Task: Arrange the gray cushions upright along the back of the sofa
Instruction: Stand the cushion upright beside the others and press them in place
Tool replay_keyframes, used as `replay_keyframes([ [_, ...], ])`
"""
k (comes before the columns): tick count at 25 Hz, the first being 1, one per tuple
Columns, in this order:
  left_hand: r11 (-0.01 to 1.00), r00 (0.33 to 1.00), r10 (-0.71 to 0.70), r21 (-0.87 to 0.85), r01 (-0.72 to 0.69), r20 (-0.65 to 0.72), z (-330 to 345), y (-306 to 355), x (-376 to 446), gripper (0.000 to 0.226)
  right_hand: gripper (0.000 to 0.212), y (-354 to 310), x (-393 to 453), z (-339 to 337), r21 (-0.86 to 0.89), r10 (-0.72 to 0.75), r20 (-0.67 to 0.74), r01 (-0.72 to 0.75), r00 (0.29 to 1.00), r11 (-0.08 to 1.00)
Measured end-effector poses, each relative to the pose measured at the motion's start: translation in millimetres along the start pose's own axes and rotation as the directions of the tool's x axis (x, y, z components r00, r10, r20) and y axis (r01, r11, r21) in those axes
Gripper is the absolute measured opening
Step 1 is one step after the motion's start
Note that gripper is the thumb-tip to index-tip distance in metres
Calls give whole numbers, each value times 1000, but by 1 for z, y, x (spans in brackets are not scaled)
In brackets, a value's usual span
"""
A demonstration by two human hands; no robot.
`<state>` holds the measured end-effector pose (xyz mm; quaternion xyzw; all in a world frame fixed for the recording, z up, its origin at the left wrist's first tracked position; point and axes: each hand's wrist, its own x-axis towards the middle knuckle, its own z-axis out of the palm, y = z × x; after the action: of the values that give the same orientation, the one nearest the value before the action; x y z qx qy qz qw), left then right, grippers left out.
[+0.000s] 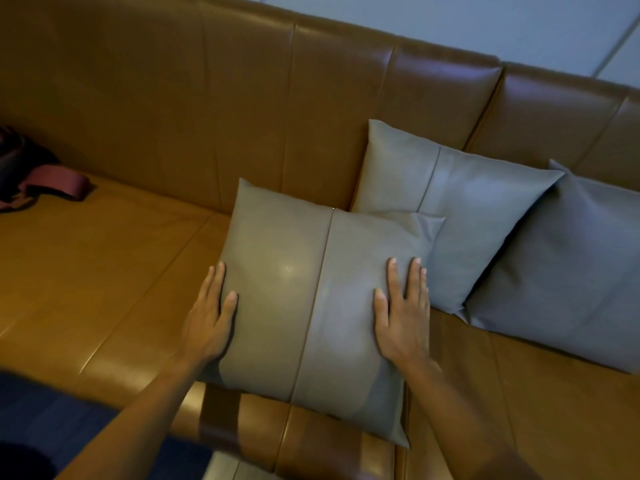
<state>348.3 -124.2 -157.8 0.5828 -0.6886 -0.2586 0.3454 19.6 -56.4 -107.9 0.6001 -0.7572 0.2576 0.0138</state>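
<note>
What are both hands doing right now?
Left hand: open, flat against the left edge of the front gray cushion.
Right hand: open, palm flat on the same cushion's face.

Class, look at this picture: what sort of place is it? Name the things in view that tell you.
Probably a living room or lounge, though little beyond the seating shows. The clues: a long brown leather sofa, three gray cushions on its seat, and a plain pale wall behind it.

Both hands press the nearest gray cushion (two others lean behind).
</note>
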Motion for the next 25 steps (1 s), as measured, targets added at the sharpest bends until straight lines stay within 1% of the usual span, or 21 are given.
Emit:
replay_keyframes([
  [3,996,1000,-7,-86,7,6,-3,-1,3,70,66,0,-4,-1,200,108,11,-108,994,974],
  [4,991,999,-39,-128,39,3,-4,-2,3,69,66,0,-6,0,278,168,21,-167,986,946],
  [5,977,995,-98,-189,99,16,-5,-4,3,70,66,-3,-7,0,360,252,43,-250,967,899],
  [7,906,960,-262,-316,281,102,-9,-9,7,76,67,0,-10,3,505,447,136,-450,884,736],
  [8,868,938,-307,-357,346,163,-12,-10,14,81,71,4,-10,5,562,511,198,-524,836,640],
  [9,838,923,-313,-393,379,223,-16,-7,23,85,79,11,-10,8,613,540,261,-569,800,548],
  [11,811,913,-288,-434,392,288,-21,5,46,89,93,25,-10,15,696,518,352,-588,780,412],
  [12,808,912,-291,-436,396,289,-24,17,56,88,93,32,-9,19,717,507,385,-596,771,362],
  [14,808,910,-325,-425,408,256,-22,33,73,83,83,44,-6,29,752,487,414,-590,769,294],
  [17,810,918,-348,-432,396,189,-17,42,78,90,67,37,-2,22,783,467,406,-562,785,265],
  [19,818,924,-358,-431,381,136,-17,41,75,87,58,30,-1,18,807,459,387,-534,800,251],
  [20,824,928,-355,-433,367,110,-17,40,74,83,60,27,-2,18,817,453,382,-523,806,241],
  [23,858,961,-277,-445,256,19,-30,45,80,71,74,11,3,21,848,435,352,-479,829,226],
  [25,868,970,-229,-466,169,-75,-53,45,97,65,75,-8,15,23,874,405,314,-428,859,229],
])
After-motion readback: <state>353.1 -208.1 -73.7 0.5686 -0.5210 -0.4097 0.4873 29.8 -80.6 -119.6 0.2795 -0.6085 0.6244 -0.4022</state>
